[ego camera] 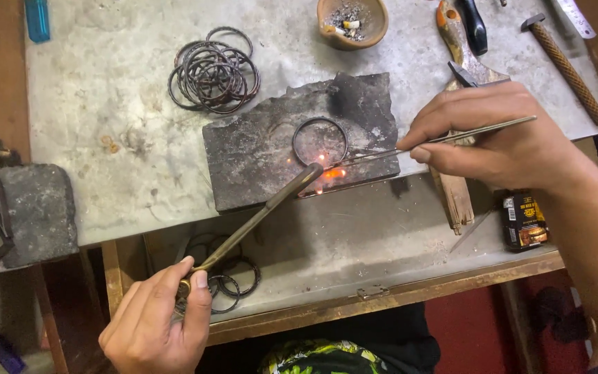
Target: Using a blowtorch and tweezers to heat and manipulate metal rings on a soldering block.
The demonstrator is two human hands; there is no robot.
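Fingers of the left hand (155,322) pinch the near end of a long, dull brass torch pipe (257,218), which slants up to a dark tip at the edge of a charred block (257,156). An orange flame (330,172) glows there, just beside the lower rim of a thin round metal bangle (320,141) lying flat on the block. The right hand (496,135) is clamped on slim steel tweezers (451,138), whose points reach the bangle's right side near the flame. The two hands are well apart, one low on the left, the other higher on the right.

The block is rough, grey-black and roughly rectangular, resting on a scuffed grey metal worktop (119,138). Behind it lies a loose pile of dark wire bangles (212,69). A brown clay bowl of ash (351,21) stands at the far edge, with a hammer (565,66) with a cross-hatched handle to its right. More bangles (233,280) lie in the open wooden drawer (382,298) below, and a small dark bottle (522,220) stands at its right end.
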